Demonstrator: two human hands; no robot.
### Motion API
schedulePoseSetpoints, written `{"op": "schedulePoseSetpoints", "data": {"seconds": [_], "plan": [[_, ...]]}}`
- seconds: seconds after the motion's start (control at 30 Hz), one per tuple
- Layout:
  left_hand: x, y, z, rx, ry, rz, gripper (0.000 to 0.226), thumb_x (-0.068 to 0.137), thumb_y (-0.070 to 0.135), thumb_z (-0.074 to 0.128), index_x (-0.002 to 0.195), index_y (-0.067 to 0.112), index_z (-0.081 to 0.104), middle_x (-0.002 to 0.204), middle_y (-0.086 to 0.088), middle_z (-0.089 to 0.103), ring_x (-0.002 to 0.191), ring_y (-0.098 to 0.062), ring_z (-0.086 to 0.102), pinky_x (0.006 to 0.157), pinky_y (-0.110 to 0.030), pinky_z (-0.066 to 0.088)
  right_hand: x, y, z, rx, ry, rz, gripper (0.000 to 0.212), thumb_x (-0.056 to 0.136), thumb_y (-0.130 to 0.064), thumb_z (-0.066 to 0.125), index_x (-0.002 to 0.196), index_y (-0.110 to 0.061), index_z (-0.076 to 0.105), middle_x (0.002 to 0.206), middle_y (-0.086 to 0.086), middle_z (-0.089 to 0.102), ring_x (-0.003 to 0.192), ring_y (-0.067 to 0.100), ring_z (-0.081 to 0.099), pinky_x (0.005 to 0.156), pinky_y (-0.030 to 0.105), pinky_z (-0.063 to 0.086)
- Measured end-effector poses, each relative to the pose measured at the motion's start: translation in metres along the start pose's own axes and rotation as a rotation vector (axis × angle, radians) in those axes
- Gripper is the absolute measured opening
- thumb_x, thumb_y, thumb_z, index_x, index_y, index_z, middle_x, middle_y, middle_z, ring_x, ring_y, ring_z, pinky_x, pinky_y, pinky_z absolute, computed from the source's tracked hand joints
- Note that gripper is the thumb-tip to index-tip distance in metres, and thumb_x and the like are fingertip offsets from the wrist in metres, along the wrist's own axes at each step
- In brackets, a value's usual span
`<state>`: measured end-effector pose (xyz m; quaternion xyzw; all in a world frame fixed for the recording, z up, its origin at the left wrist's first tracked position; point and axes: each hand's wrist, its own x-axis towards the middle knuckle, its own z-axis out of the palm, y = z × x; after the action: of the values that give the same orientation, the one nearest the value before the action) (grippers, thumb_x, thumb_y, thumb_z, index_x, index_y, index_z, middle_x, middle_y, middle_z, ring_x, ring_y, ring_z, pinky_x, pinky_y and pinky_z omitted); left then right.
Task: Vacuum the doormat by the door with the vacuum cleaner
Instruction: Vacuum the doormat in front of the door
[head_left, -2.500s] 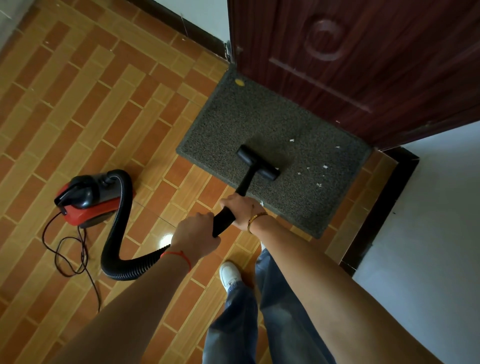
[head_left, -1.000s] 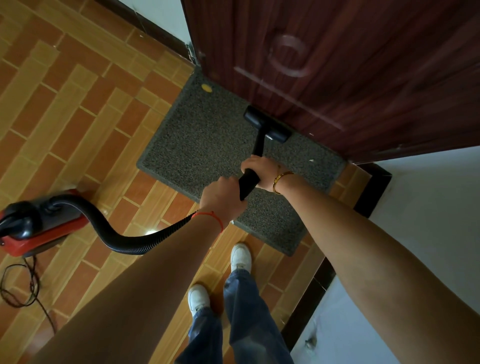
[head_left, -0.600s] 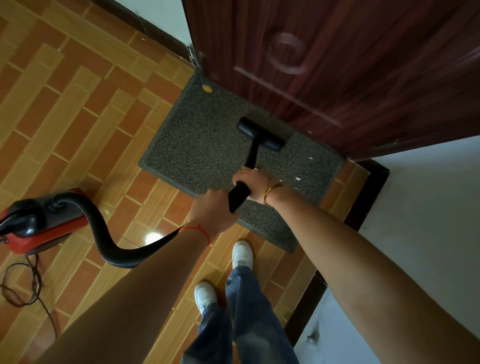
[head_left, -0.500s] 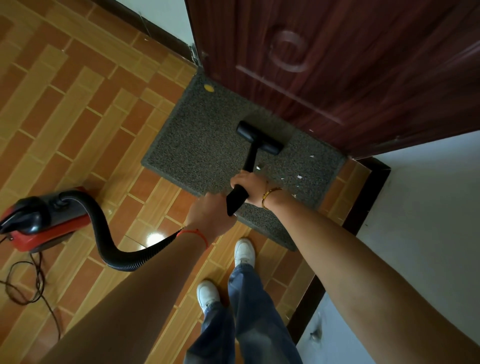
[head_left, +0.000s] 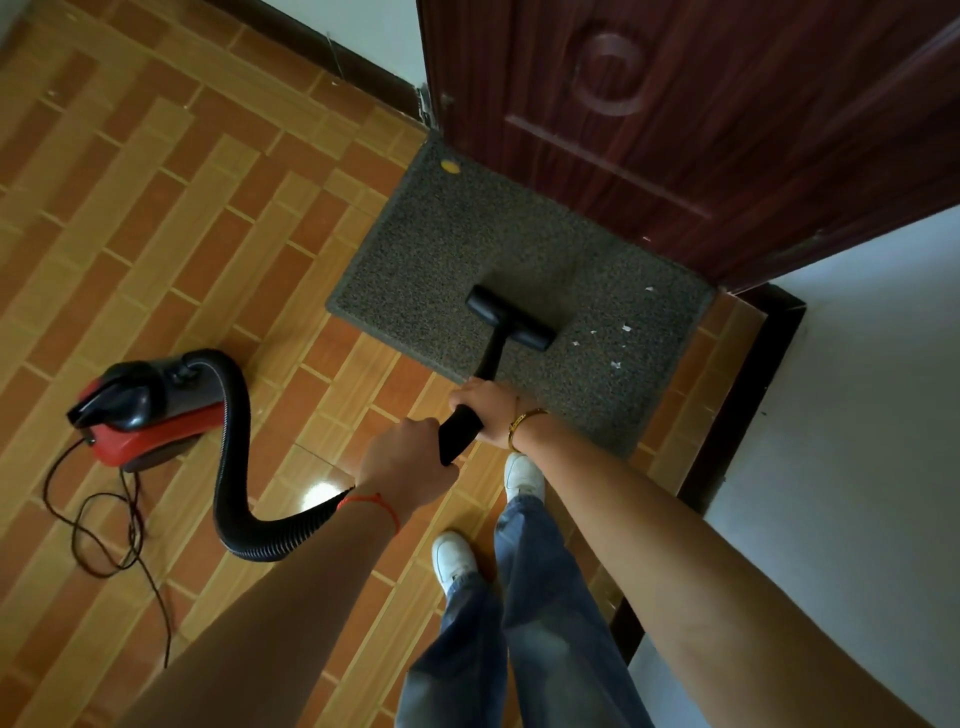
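Observation:
A dark grey doormat (head_left: 447, 244) lies on the tiled floor against a dark red door (head_left: 701, 104). The black vacuum nozzle (head_left: 510, 318) rests on the mat's near middle. My right hand (head_left: 488, 408) grips the black wand (head_left: 460, 434) higher up, and my left hand (head_left: 408, 465) grips it just below, where the ribbed hose (head_left: 234, 447) joins. The hose loops back to the red and black vacuum cleaner (head_left: 143, 408) on the floor at left. Small white paper scraps (head_left: 621, 332) lie on the mat right of the nozzle.
A yellow spot (head_left: 450, 166) marks the mat's far left corner. The black power cord (head_left: 104, 530) coils on the tiles beside the vacuum cleaner. A white wall (head_left: 841, 415) with dark skirting (head_left: 737, 395) runs along the right. My feet in white shoes (head_left: 523, 475) stand near the mat's front edge.
The nozzle has been pulled back from the door toward the mat's near edge. Both hands came back with the wand. White scraps on the mat's right part have come back into view.

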<state>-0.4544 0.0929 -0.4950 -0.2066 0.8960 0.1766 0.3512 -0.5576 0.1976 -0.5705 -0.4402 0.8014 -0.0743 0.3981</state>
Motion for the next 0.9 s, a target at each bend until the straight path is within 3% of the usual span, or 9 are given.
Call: {"op": "schedulePoseSetpoints", "data": {"seconds": [0.1, 0.23, 0.47, 0.7, 0.9], "plan": [[-0.020, -0.015, 0.008, 0.028, -0.005, 0.004, 0.012, 0.081, 0.027, 0.056, 0.089, 0.019, 0.057, 0.068, 0.004, 0.054, 0.052, -0.011, 0.048, 0.041, -0.022, 0.031, -0.008, -0.022, 0.014, 0.011, -0.007, -0.006, 0.010, 0.091, -0.010, 0.048, 0.097, -0.014, 0.053, 0.107, 0.005, 0.059, 0.091, 0.021, 0.061, 0.070, 0.030, 0.047], [-0.040, -0.031, 0.018, 0.041, -0.014, 0.013, 0.014, 0.080, 0.027, 0.056, 0.091, 0.019, 0.058, 0.070, 0.003, 0.057, 0.054, -0.013, 0.052, 0.042, -0.022, 0.033, -0.016, -0.045, 0.030, 0.034, -0.034, -0.002, 0.010, 0.090, -0.010, 0.048, 0.098, -0.013, 0.053, 0.107, 0.007, 0.058, 0.090, 0.025, 0.062, 0.072, 0.036, 0.052], [-0.057, -0.046, 0.027, 0.059, -0.021, 0.016, 0.012, 0.082, 0.028, 0.056, 0.091, 0.020, 0.057, 0.070, 0.003, 0.057, 0.054, -0.012, 0.052, 0.043, -0.022, 0.034, -0.023, -0.065, 0.045, 0.052, -0.007, 0.026, 0.012, 0.091, -0.011, 0.049, 0.101, -0.015, 0.054, 0.102, 0.006, 0.059, 0.078, 0.022, 0.060, 0.066, 0.034, 0.052], [-0.047, -0.040, 0.025, 0.059, -0.026, 0.016, 0.011, 0.083, 0.028, 0.056, 0.091, 0.020, 0.056, 0.069, 0.004, 0.056, 0.054, -0.011, 0.050, 0.043, -0.021, 0.035, -0.020, -0.057, 0.039, 0.022, -0.016, 0.031, 0.011, 0.091, -0.007, 0.049, 0.100, -0.013, 0.052, 0.102, 0.006, 0.058, 0.071, 0.016, 0.050, 0.056, 0.026, 0.039], [-0.022, -0.015, 0.017, 0.039, -0.013, 0.022, 0.013, 0.081, 0.027, 0.056, 0.092, 0.019, 0.057, 0.070, 0.002, 0.055, 0.056, -0.014, 0.053, 0.044, -0.024, 0.036, -0.013, -0.025, 0.022, 0.001, -0.003, 0.037, 0.009, 0.089, -0.008, 0.050, 0.094, -0.016, 0.050, 0.105, 0.005, 0.058, 0.078, 0.019, 0.057, 0.063, 0.032, 0.046]]}}
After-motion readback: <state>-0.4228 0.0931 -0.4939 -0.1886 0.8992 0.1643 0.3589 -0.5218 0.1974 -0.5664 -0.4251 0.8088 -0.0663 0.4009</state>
